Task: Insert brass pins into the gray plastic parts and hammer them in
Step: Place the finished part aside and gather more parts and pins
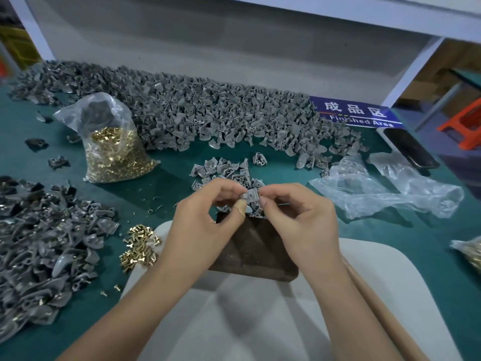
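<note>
Two hands meet over the bench centre: left hand [205, 204] and right hand [296, 212] each pinch one gray part [250, 196] between thumb and fingertips, lifted just above a dark block [257, 254], probably so its hole faces up for a pin; whether a pin is already seated cannot be told; the block, resting on a white pad [260, 321], likely serves as the anvil for hammering, though no hammer is identifiable; loose pins [140, 247] lie just left of the pad, within easy reach of the left hand; a small cluster of parts [223, 170] sits just beyond the hands, apparently the next to be worked; a clear bag [112, 142] stands at left, open at the top, its lower half filled with brass pins; a second bag [468, 252] at the right edge also holds brass pieces; an empty crumpled bag [385, 188] lies at right; a long heap [208, 108] of gray parts spans the back, and another pile [44, 243] at left shows brass here and there, suggesting finished pieces.
</note>
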A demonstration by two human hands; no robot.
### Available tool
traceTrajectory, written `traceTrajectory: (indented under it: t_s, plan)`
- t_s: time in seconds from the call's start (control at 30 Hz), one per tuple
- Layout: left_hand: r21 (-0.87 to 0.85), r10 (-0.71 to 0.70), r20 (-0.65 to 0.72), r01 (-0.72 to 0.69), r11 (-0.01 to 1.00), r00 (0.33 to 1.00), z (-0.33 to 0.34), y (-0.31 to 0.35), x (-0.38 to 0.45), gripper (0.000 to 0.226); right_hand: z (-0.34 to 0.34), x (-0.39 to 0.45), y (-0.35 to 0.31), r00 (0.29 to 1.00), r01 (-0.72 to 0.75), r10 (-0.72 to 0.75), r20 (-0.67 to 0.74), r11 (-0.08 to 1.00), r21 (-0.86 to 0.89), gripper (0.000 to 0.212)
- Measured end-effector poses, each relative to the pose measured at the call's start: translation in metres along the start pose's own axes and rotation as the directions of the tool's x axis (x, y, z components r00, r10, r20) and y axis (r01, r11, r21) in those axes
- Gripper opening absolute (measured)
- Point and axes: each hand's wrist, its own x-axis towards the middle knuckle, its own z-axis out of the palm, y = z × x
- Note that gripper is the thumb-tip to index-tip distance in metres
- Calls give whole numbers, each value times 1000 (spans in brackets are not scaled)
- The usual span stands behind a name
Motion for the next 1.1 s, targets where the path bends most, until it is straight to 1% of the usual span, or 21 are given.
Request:
traceTrajectory:
  t_s: [0.07,0.17,0.3,0.4,0.5,0.6,0.67,0.9,1.0,1.1]
  plan:
    - [-36,-3,-3,3,999,1000,1,-1,0,27,-1,0,0,1000,10,-9,26,1000,-19,27]
    - [-56,5,-4,-5,998,1000,1,-3,0,23,-2,1,0,996,65,-59,61,993,-98,19]
    - [-31,27,3,-27,999,1000,1,-3,-1,20,-2,1,-2,992,122,-116,51,980,-156,11]
    - [-32,42,-12,-42,999,999,3,-1,-2,21,-1,0,-1,982,185,-169,88,956,-228,3]
    - [-34,45,-15,-45,998,999,3,-1,-2,19,-2,0,0,970,236,-209,119,926,-294,3]
    - [2,60,-14,-60,998,998,2,0,-2,19,-2,-1,0,944,326,-277,177,861,-390,4]
    - [3,61,-13,-61,998,998,2,-1,-3,19,0,0,1,930,363,-302,209,835,-413,5]
    - [-157,-56,16,58,986,998,4,-7,-3,16,0,-1,6,952,292,-237,195,896,-335,9]
    - [-186,-70,26,74,980,997,5,-8,-2,16,-1,0,6,956,272,-219,196,911,-309,11]
    - [-197,-53,43,61,979,998,3,-7,-3,16,-3,0,4,970,224,-181,164,926,-304,11]
